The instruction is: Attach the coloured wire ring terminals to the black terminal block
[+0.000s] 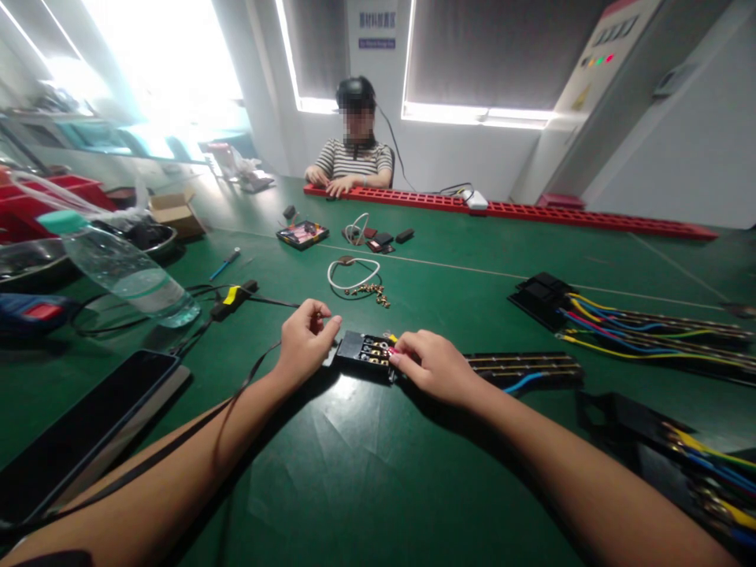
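Note:
A black terminal block (pixel 361 354) with brass contacts lies on the green table between my hands. My left hand (pixel 307 340) is closed in a pinch just above its left end; whatever sits between the fingertips is too small to make out. At the block's right end, my right hand (pixel 435 364) pinches a red wire (pixel 393 352) against the contacts. From under that hand a black strip with brass lines (pixel 525 367) runs right, a blue wire (pixel 525 383) beside it. Several small brass screws (pixel 372 291) are scattered beyond the block, near a white loop (pixel 354 274).
To the left are a phone (pixel 88 433), a water bottle (pixel 127 268) and a black cable (pixel 260 358) crossing my left forearm. Wired black assemblies (pixel 540 299) lie to the right. Across the table sits a person (pixel 357 157) behind a long red rail (pixel 531 211).

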Demonstrator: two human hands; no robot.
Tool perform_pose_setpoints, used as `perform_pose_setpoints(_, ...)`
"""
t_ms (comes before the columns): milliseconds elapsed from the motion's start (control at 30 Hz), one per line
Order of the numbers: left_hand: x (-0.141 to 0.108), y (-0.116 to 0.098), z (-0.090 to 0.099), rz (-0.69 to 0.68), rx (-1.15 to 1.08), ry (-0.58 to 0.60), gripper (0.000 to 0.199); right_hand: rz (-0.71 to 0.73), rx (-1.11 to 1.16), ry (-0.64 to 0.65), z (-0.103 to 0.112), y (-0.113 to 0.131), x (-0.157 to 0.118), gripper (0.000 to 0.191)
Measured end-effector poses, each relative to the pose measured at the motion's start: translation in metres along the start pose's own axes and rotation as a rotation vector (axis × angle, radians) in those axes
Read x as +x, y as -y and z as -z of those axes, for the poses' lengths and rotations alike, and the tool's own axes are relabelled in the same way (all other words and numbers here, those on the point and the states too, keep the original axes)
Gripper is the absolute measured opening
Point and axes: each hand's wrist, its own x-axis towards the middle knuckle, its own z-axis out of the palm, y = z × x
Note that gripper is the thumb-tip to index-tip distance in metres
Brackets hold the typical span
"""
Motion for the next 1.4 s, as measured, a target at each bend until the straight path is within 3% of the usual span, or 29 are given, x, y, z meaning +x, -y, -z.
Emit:
perform_pose_setpoints(133, 0.001, 0.002, 0.001, -0.049, -0.056, 0.007, 0.018, 0.001, 0.003, -0.004, 0.0, -0.001, 0.001, 0.019)
perform_pose_setpoints(467, -0.007, -0.001, -0.002, -0.287, 0.07, -0.065, 0.025, -0.011, 0.001, 0.0, 0.002, 0.001, 0.0, 0.019)
perform_pose_setpoints(867, -0.014, -0.01, 0.0, -0.468, 0.132, -0.082, 0.016, 0.015, 0.022, -0.003, 0.005, 0.003, 0.0, 0.02)
perform_pose_setpoints(1033, -0.012, -0.014, -0.001, -0.482, 0.137, -0.062, 0.016, 0.021, 0.037, -0.004, 0.005, 0.003, -0.001, 0.019)
perform_pose_setpoints(1400, -0.014, -0.017, 0.0, -0.702, -0.006, -0.072, 0.006, 0.033, 0.036, -0.009, 0.004, 0.002, -0.001, 0.019)
